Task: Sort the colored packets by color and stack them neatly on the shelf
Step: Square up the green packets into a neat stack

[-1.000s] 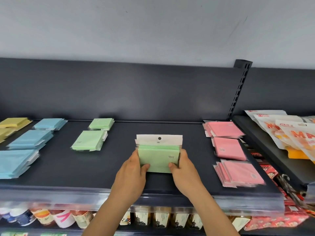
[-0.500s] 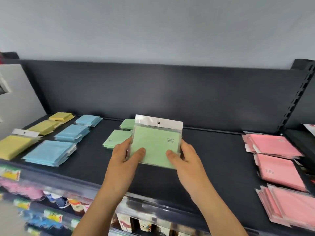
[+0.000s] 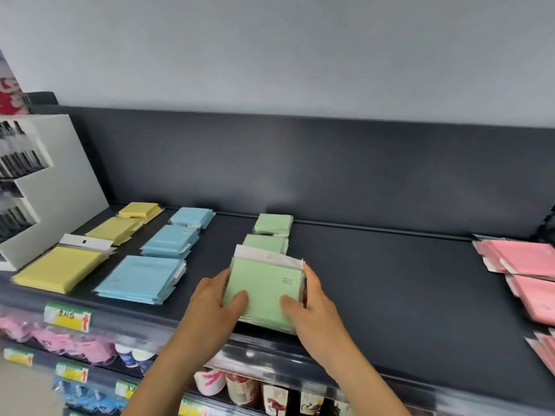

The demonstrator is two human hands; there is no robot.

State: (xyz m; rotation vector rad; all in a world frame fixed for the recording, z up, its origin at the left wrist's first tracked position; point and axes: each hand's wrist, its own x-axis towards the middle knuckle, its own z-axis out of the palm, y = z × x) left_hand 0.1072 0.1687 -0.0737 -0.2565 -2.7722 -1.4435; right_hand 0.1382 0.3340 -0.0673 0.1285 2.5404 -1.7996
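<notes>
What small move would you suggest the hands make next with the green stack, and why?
Probably lower the green stack flat onto the shelf and let go. The left hand and right hand grip it directly in front of the middle green pile and back green pile.

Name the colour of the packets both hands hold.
The held packets are light green; head view.
</notes>
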